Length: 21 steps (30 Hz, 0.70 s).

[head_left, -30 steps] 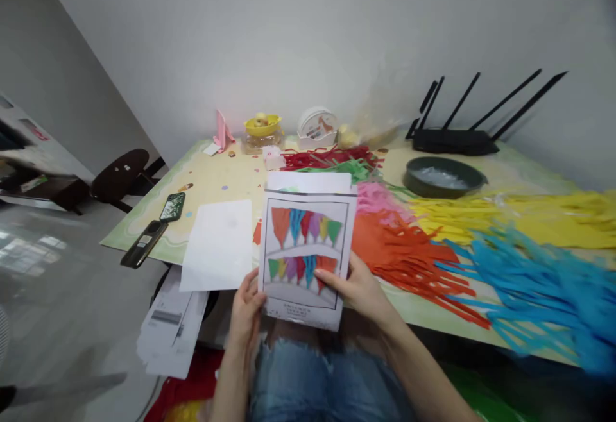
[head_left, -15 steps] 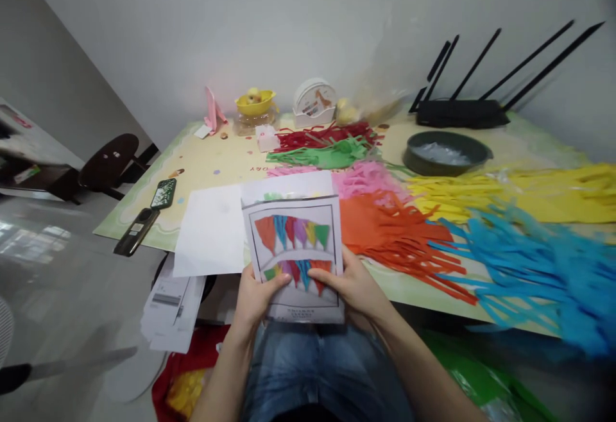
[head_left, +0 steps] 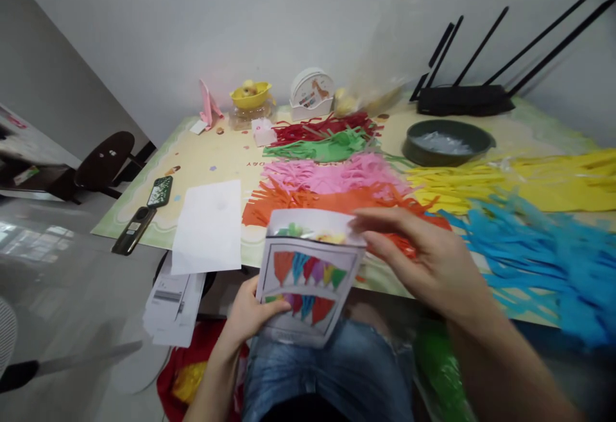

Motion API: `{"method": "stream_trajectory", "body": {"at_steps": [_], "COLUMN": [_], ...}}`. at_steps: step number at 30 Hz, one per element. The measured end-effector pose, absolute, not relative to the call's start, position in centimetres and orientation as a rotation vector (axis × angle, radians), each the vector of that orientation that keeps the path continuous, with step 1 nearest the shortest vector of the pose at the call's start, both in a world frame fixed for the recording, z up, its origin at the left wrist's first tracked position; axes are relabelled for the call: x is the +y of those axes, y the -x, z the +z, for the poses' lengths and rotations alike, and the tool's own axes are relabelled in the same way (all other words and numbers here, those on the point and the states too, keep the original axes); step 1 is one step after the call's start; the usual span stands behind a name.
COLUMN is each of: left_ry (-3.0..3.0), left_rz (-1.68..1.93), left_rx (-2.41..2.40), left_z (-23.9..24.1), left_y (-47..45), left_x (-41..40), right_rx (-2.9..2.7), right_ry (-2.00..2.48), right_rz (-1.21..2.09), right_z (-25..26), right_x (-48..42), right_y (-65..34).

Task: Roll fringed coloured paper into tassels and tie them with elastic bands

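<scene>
A flat clear plastic bag [head_left: 308,335] with a printed card of colourful tassel bunting is held over my lap, tilted. Green and yellow pieces show near its top. My left hand [head_left: 250,313] grips its lower left edge, thumb across the front. At the top right corner, my right hand [head_left: 423,255] has its thumb and fingers closed about the bag's edge, slightly blurred. Behind the bag lie orange fringed paper [head_left: 337,201] and pink fringed paper [head_left: 332,173] on the table.
Green fringe [head_left: 332,147], dark red fringe [head_left: 327,128], yellow fringe [head_left: 553,181] and blue fringe [head_left: 524,242] cover much of the table. A dark round pan [head_left: 409,146] and black router [head_left: 464,100] stand right. White paper [head_left: 206,226] and phones [head_left: 160,191] lie left.
My right hand has moved from the bag's lower right edge up to its top right corner. The bag has shifted down and right and tilted, with my left hand still on it.
</scene>
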State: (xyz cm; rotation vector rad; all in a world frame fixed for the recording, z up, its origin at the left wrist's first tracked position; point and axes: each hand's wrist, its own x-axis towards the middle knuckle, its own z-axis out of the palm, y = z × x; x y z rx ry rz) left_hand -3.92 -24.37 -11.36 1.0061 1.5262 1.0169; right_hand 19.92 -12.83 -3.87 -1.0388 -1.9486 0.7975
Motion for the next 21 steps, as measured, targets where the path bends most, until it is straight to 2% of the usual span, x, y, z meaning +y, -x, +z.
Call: {"method": "stream_trajectory", "body": {"at_steps": [2,5,8,11,15,18,21], "left_ry": [-1.061,-1.075,-1.071,-1.059,-1.086,-1.057,-0.996], "left_rz": [0.896,0.753,0.682,0.658,0.654,0.659,0.674], "left_rx": [1.481,1.387,1.352,1.326,1.287,1.284,1.267], "left_z": [-11.4,-11.7,-11.9,-11.8,-12.0,-12.5,-12.9], "left_y": [3.6,3.0,2.5,2.4,1.8,1.6,1.8], "left_x": [-25.2,-26.3,-27.1,-27.3,-27.2,-27.2,-27.4], "right_rx": [-2.389,-2.779,-2.643,-2.505,-2.643,-2.745,-2.975], "right_ry": [0.851,0.436,0.423,0.407,0.095,0.263,0.489], "right_rz": [0.939,1.447,2.015,2.280,2.221,2.012,1.627], "right_z": [-1.2,0.2,-1.1,-3.0,-4.6,-4.6,-3.5], "right_x": [-11.8,-10.2,-8.9,-9.0,-11.1,-11.9,-11.6], "right_y": [-19.9,-18.7,-17.7,-16.8,-15.3,-14.7,-14.7]}}
